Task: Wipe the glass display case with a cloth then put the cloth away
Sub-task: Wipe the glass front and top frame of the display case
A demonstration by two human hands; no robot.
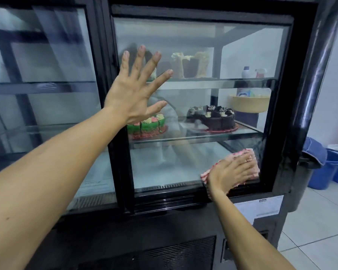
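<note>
At the lower right corner of the pane: the right hand (235, 171) lies flat, fingers nearly straight, pressing the cloth (252, 155) against the glass; red-and-white fabric shows above the fingers and beside the wrist.
Left hand (137, 88): spread wide, fingers splayed and apart, palm toward the upper left of the same pane; it holds nothing and appears to brace the sliding door, though contact with the glass cannot be confirmed.
Glass display case (300, 114): black-framed, with two sliding panes; the left pane (47, 65) sits behind the right.
Contents behind the glass: a chocolate cake (213, 117) and a green-and-pink cake (146, 126) on the middle shelf; tall cake pieces (190, 64) on the upper shelf.
Beside the case: blue buckets (328, 166) on the tiled floor (320, 221).
Stage of task: wiping is under way, judged from the cloth being pressed to the pane.
Done so far: cannot be told; the glass looks hazy with reflections, so cleaned and uncleaned areas are not distinguishable.
Remaining: any unwiped glass, probably including the left pane, then putting the cloth away; no storage place for it is evident.
</note>
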